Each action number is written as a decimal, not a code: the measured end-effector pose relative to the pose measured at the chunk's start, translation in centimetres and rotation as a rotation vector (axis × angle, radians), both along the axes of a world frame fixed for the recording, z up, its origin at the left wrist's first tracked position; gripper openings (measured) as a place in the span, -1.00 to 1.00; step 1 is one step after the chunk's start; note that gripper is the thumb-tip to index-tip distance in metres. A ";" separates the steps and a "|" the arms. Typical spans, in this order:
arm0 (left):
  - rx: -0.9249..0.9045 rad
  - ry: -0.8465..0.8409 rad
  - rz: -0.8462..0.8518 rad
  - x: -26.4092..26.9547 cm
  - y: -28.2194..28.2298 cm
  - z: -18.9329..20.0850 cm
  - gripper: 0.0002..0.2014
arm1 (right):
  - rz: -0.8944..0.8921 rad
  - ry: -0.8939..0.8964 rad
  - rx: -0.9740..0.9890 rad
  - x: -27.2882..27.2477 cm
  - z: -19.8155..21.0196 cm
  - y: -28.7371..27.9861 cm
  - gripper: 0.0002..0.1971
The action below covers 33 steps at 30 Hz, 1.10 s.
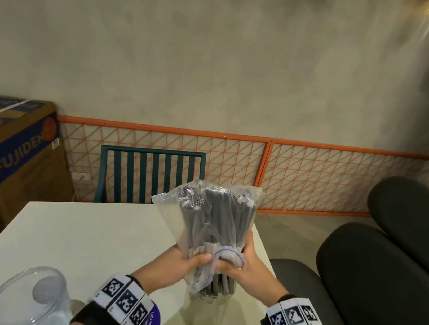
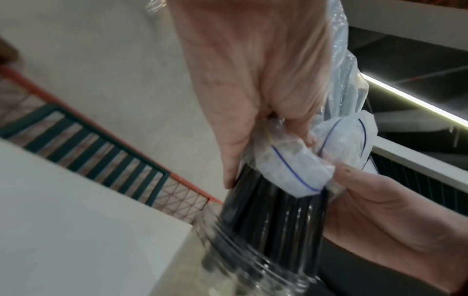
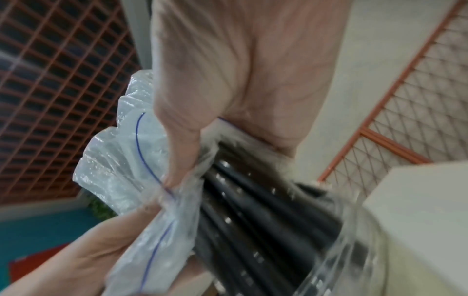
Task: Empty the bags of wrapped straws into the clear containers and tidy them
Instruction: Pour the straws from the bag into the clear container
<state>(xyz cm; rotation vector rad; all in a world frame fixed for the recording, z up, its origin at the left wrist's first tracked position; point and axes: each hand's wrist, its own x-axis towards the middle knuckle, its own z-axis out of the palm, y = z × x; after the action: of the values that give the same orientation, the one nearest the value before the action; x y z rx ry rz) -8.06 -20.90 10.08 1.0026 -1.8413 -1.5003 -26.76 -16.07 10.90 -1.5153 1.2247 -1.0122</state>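
A clear zip bag (image 1: 213, 218) full of black wrapped straws (image 1: 217, 212) stands mouth-down over a clear container (image 1: 211, 297) near the table's right edge. Straw ends reach down into the container. My left hand (image 1: 197, 261) grips the bag's gathered mouth from the left, and my right hand (image 1: 228, 266) pinches it from the right. In the left wrist view the left hand (image 2: 266, 120) clutches the blue-lined bag (image 2: 291, 166) above the straws (image 2: 276, 216). In the right wrist view the right hand's thumb (image 3: 182, 160) presses the bag (image 3: 121, 160) beside the straws (image 3: 253, 210).
A second clear container (image 1: 28, 298), empty, stands at the near left of the white table (image 1: 84, 240). A purple-labelled item (image 1: 154, 317) lies by my left wrist. A teal chair (image 1: 150, 175) is behind the table, a cardboard box (image 1: 9, 148) at the left, dark cushions (image 1: 386, 271) at the right.
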 end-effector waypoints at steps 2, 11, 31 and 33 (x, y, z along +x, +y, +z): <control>-0.019 -0.014 -0.007 0.2 -0.1 0.6 -0.78 | 0.084 0.121 0.061 -0.8 0.2 -0.2 0.00; -0.155 0.104 0.131 -1.5 0.5 1.0 -0.67 | -0.086 0.209 -0.032 -1.4 -0.1 -0.9 -0.17; 0.078 0.038 0.126 -2.1 2.7 -0.6 -0.42 | -0.034 -0.031 0.174 -0.2 -1.7 1.9 0.02; 0.003 0.068 0.165 -2.4 2.4 0.1 -0.11 | -0.058 -0.038 0.117 -0.2 -1.0 1.6 -0.07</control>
<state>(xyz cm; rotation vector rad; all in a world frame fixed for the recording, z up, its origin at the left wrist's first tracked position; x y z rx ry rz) -10.45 -18.48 10.15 1.0634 -1.6673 -1.4211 -26.97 -14.44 9.86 -1.3719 1.2850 -0.9855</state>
